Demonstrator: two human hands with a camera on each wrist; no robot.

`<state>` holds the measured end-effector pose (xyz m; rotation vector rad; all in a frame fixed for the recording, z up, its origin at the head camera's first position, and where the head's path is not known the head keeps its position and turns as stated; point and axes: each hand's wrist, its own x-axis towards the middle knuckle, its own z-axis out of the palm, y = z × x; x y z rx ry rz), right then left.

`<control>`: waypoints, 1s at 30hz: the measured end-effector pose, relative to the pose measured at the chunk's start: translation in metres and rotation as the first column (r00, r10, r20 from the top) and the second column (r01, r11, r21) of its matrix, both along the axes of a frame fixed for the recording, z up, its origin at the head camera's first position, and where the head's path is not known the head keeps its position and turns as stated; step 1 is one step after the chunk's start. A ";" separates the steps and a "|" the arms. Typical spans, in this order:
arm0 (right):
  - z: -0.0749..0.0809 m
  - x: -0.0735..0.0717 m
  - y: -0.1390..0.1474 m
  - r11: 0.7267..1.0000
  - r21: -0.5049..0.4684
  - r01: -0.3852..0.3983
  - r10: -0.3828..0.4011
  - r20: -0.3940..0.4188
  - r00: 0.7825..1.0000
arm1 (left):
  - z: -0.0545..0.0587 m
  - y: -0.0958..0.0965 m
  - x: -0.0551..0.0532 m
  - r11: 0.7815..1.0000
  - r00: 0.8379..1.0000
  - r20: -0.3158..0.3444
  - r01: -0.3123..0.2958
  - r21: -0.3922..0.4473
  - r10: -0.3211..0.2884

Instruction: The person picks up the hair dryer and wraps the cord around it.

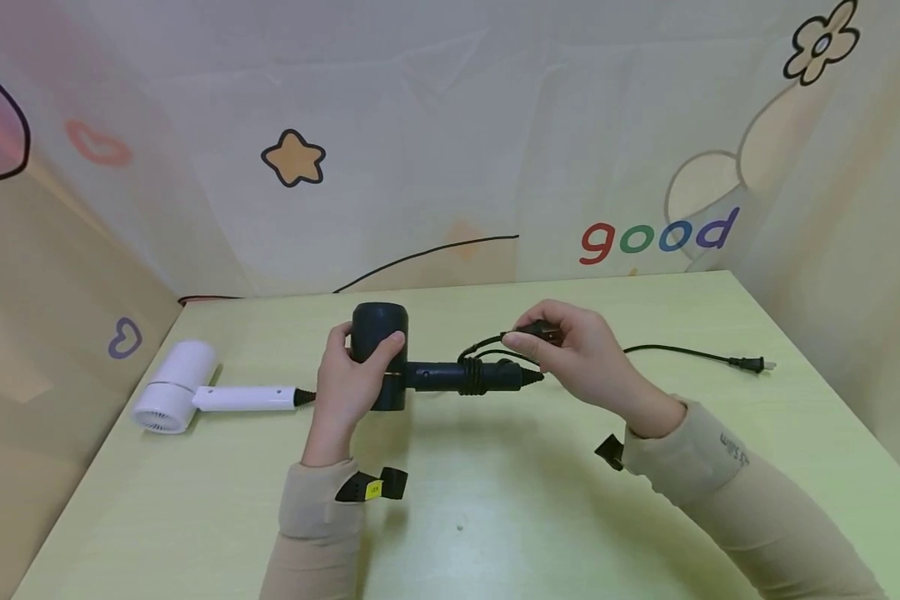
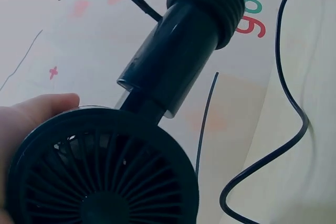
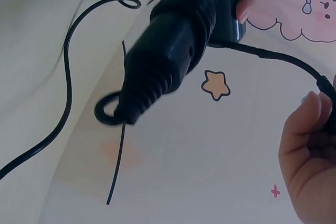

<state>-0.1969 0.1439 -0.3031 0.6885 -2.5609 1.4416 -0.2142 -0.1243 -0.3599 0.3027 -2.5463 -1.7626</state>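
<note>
My left hand (image 1: 342,387) grips the barrel of a black hair dryer (image 1: 435,377), its handle pointing right, held above the table. Turns of cord (image 1: 471,377) are wound around that handle. From the turns, a stretch of cord runs to a black plug (image 1: 542,331), which my right hand (image 1: 581,357) pinches between thumb and fingers. The left wrist view faces the dryer's round slatted grille (image 2: 105,182). In the right wrist view the ribbed cord sleeve (image 3: 144,87) at the handle's end is close up, with a small loop of cord beside it.
A white hair dryer (image 1: 176,379) lies on the left of the pale table (image 1: 457,525), its handle toward my left hand. Behind my right hand a black cord (image 1: 675,350) runs along the table to another plug (image 1: 753,364). Printed curtains (image 1: 420,167) stand around the table.
</note>
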 end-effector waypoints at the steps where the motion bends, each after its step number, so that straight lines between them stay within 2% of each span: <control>1: -0.001 0.002 -0.001 1.000 -0.001 -0.004 0.004 -0.004 1.000 | 0.000 0.000 0.000 1.000 1.000 -0.003 -0.008 0.006 0.008; 11: -0.010 0.017 -0.007 0.999 -0.029 -0.024 0.023 -0.043 0.999 | 0.000 0.002 0.000 0.998 0.998 -0.037 -0.057 0.027 0.058; 17: -0.018 0.025 -0.012 0.998 -0.050 -0.031 0.025 -0.116 0.993 | 0.000 0.001 0.000 0.997 0.996 -0.048 -0.073 0.037 0.074; 20: -0.025 0.029 -0.015 0.997 -0.049 -0.053 0.041 -0.221 0.974 | 0.000 0.001 0.000 0.995 0.995 -0.049 -0.082 0.052 0.084; 24: -0.033 0.034 -0.019 0.994 -0.040 -0.101 0.079 -0.372 0.925 | 0.001 0.000 0.000 0.994 0.994 -0.066 -0.087 0.061 0.091; 28: -0.041 0.038 -0.023 0.984 -0.035 -0.174 0.143 -0.432 0.890 | 0.001 -0.001 0.000 0.992 0.991 -0.075 -0.105 0.065 0.110; 30: -0.047 0.040 -0.023 0.979 -0.032 -0.200 0.169 -0.418 0.892 | 0.002 -0.001 0.001 0.991 0.990 -0.074 -0.119 0.068 0.124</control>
